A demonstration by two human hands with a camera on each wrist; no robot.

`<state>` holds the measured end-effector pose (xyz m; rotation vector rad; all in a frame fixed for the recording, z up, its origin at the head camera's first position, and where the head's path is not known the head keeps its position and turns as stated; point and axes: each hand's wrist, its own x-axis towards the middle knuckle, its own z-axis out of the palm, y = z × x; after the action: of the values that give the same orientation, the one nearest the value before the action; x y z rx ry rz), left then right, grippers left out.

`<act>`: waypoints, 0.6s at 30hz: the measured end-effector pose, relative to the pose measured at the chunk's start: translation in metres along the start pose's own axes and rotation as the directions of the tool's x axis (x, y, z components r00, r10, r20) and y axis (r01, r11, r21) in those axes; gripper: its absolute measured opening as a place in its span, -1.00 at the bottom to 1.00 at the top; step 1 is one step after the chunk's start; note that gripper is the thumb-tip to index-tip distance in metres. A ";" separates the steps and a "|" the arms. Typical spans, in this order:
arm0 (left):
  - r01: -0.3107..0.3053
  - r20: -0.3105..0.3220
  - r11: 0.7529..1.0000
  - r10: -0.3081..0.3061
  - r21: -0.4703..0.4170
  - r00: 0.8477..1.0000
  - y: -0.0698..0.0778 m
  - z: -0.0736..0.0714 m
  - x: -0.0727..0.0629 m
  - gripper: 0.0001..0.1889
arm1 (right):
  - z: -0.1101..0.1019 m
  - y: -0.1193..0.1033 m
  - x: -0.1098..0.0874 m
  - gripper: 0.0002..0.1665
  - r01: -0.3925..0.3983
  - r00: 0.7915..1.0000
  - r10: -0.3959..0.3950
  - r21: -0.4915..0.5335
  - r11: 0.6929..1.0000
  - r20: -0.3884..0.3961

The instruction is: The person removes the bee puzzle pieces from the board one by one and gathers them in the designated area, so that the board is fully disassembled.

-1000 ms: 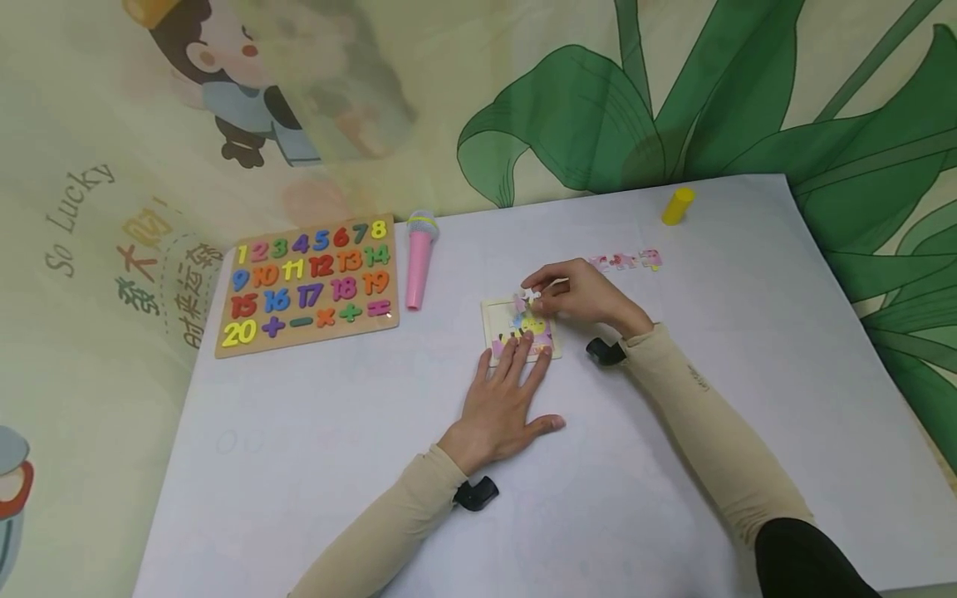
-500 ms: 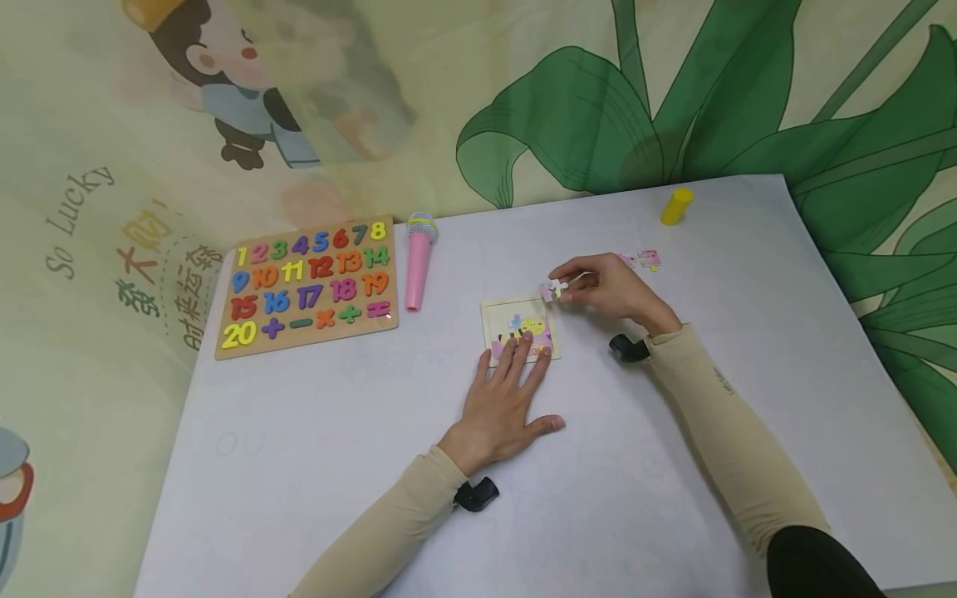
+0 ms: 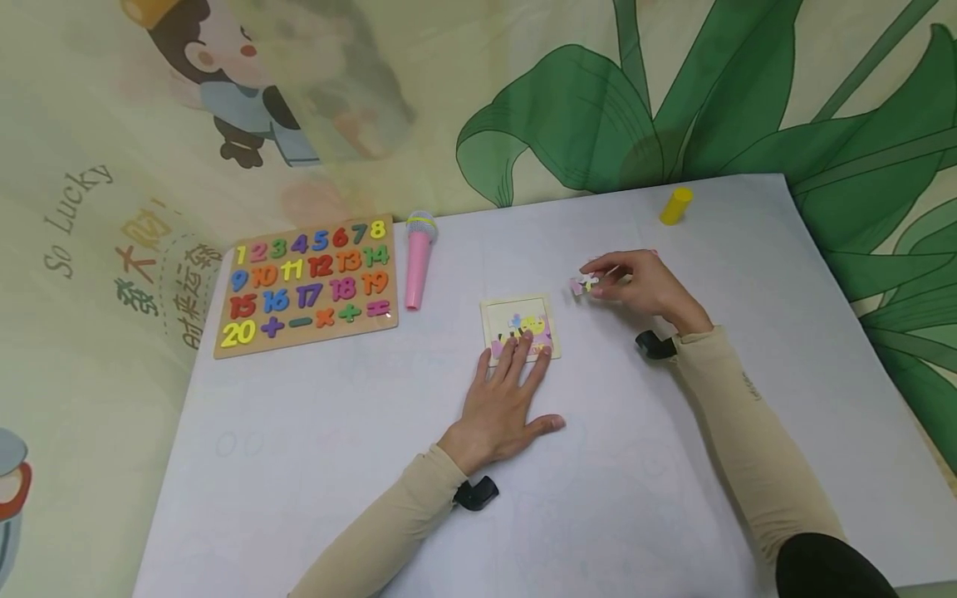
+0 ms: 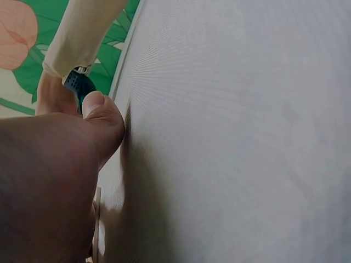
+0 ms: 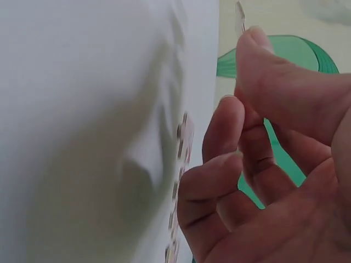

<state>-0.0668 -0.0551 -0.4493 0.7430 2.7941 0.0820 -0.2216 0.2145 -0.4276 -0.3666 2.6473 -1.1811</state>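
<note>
In the head view, my left hand lies with fingers spread, its fingertips resting on the lower part of a small wooden jigsaw tray. Pink, yellow and blue pieces fill part of the tray; its upper part shows bare wood. To the right of the tray, my right hand pinches a jigsaw piece between thumb and finger, held above the table. Its thin edge shows in the right wrist view. Several loose jigsaw pieces lie in a row below that hand, mostly hidden from the head view.
A number board with colourful digits lies at the table's back left. Beside it is a pink toy microphone. A yellow cylinder stands near the back right edge. The white table meets a printed wall covering at the back.
My right hand has moved right, away from the tray, carrying the jigsaw piece, and now covers most of the loose row. The left hand has stayed in place.
</note>
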 end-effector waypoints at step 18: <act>-0.006 -0.001 1.000 0.006 -0.019 1.000 0.000 0.000 0.001 0.03 | -0.010 0.017 -0.012 -0.63 -0.021 1.000 0.019 -0.102 0.995 -0.021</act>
<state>-0.0678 -0.0549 -0.4492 0.7472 2.7884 0.1104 -0.2160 0.2363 -0.4324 -0.3467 2.7291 -1.0506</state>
